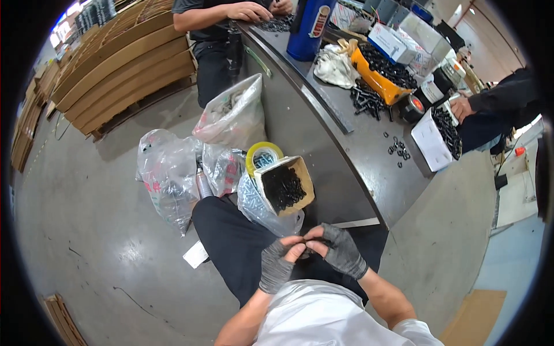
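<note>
Over my lap, my left hand (pixel 279 260) and my right hand (pixel 341 251), both in grey fingerless gloves, meet fingertip to fingertip. Thumbs and forefingers are pinched around a small dark piece (pixel 307 249), mostly covered by the fingers, so its exact kind does not show. Just beyond them, an open carton (pixel 309 199) holds many small black metal parts (pixel 284 188). It leans beside a clear plastic bag of silvery screws (pixel 254 203) and a roll of yellow tape (pixel 252 157).
A dark worktable (pixel 369 176) bears loose black bolts (pixel 367 102), scattered nuts (pixel 398 151), an orange container (pixel 378 81), a white box of bolts (pixel 430 141) and a blue bottle (pixel 306 34). Plastic bags (pixel 167 173) stand left. Co-workers' hands (pixel 249 11) are at the table, with stacked cardboard (pixel 130 69) behind.
</note>
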`<move>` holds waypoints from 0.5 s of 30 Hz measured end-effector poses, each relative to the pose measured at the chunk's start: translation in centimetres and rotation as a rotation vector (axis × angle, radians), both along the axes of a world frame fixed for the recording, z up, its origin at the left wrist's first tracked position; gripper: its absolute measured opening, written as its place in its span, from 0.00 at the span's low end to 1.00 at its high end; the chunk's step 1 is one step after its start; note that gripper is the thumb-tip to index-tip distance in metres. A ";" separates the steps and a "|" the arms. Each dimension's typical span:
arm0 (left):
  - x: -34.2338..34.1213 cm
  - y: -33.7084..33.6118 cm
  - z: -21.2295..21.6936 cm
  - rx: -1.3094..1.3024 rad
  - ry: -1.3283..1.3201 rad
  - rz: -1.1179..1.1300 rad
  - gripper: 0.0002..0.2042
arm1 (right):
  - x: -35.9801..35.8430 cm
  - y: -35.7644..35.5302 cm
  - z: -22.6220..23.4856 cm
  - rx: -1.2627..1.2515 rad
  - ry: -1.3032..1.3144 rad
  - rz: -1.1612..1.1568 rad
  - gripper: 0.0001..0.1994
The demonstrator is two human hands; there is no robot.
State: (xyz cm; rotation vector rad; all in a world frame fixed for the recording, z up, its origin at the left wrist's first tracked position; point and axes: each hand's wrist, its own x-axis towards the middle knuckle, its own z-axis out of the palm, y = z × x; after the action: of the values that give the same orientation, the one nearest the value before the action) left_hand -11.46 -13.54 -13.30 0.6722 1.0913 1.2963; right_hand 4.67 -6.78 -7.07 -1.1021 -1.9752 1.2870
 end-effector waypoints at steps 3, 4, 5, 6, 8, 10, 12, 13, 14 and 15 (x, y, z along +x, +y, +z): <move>-0.5 0.7 -1.3 -0.048 -0.033 -0.003 0.12 | -0.3 0.7 -2.2 -0.048 -0.024 -0.057 0.07; -0.6 1.1 -1.6 -0.045 -0.072 -0.001 0.13 | -0.4 1.1 -2.4 -0.071 -0.026 -0.051 0.08; -0.8 1.5 -1.8 -0.042 -0.112 0.002 0.14 | -0.6 1.5 -2.5 -0.077 -0.024 -0.057 0.08; -0.8 1.8 -1.8 -0.045 -0.122 0.007 0.13 | -0.9 1.8 -2.6 -0.062 -0.029 -0.066 0.08; -0.7 2.3 -2.2 -0.068 -0.158 0.053 0.14 | -1.4 2.2 -3.0 -0.096 0.006 -0.141 0.07; -0.7 2.7 -3.4 -0.092 -0.276 0.119 0.17 | -2.1 3.6 -3.2 0.143 -0.041 -0.179 0.08; -0.8 2.8 -4.2 -0.139 -0.381 0.161 0.19 | -2.8 5.6 -3.6 0.522 -0.160 -0.254 0.09; -0.8 2.9 -4.5 -0.185 -0.486 0.198 0.20 | -3.2 6.6 -4.1 0.524 -0.159 -0.256 0.09; -0.8 3.0 -4.7 -0.187 -0.509 0.194 0.23 | -3.6 7.6 -4.8 0.591 -0.204 -0.302 0.08; -0.8 3.1 -4.8 -0.185 -0.508 0.194 0.23 | -4.1 8.5 -5.7 0.658 -0.250 -0.348 0.08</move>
State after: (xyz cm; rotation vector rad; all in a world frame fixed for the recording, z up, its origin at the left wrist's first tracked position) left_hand -12.27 -10.43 -18.10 0.0848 0.8523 1.4091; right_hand 0.59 1.71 -12.73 -1.2165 -2.0331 0.2850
